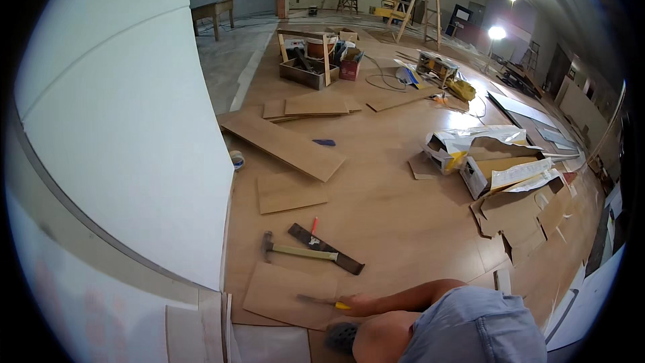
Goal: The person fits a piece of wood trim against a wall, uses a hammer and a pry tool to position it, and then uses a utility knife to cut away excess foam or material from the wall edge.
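Note:
My right hand (361, 304) is closed round a tool with a thin, dark blade (316, 300) and a yellow part by the fingers; its exact kind is too blurred to tell. The blade lies over a cut piece of wood-look floor board (279, 292). Just beyond are a claw hammer (302, 251) with a yellow-green handle and a dark flat metal bar (328, 250) with a bent end. A red pencil-like stick (314, 226) touches the bar. My bent knee (381, 337) and dark shoe (341, 337) are close to that hand. My left hand is not in view.
A white wall (134, 128) bounds the left side. Loose boards (285, 144) and a tape roll (237, 159) lie ahead. Torn cartons (510, 168) sit at right. Farther off are a wooden tool box (309, 77), a yellow-footed machine (440, 70) with a cable, and a stepladder (416, 3).

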The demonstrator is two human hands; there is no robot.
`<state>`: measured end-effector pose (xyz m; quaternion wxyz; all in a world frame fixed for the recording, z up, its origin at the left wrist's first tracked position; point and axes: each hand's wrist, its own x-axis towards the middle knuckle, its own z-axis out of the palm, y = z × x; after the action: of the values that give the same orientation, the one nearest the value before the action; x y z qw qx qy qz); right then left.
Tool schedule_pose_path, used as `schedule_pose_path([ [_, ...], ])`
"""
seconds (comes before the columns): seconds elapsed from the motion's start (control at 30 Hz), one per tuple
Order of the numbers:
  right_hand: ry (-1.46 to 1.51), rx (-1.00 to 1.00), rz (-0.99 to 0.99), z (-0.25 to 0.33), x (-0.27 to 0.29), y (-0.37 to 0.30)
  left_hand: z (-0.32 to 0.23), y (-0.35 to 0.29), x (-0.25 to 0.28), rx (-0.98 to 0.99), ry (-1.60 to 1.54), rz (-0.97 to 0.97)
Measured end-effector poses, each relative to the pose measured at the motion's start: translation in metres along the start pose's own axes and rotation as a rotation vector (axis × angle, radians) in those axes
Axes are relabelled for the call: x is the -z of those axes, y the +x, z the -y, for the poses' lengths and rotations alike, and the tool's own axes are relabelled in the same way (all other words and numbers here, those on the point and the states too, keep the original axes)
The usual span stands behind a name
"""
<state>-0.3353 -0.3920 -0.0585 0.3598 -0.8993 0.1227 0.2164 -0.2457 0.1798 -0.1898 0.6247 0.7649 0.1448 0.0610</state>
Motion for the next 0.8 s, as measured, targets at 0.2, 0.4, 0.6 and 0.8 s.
schedule_pose_path([
  [0.2,-0.006,0.017,0.054,0.004,-0.001,0.013,-0.050,0.014,-0.054,0.224,-0.325,-0.141],
  [0.4,-0.016,0.029,0.051,0.003,-0.009,0.021,-0.070,0.021,-0.064,0.303,-0.350,-0.173],
  [0.6,-0.028,0.035,0.107,-0.005,-0.008,0.023,-0.080,0.019,-0.073,0.331,-0.368,-0.200],
  [0.8,-0.002,0.074,0.148,0.014,0.001,0.028,-0.075,0.005,-0.046,0.333,-0.332,-0.288],
])
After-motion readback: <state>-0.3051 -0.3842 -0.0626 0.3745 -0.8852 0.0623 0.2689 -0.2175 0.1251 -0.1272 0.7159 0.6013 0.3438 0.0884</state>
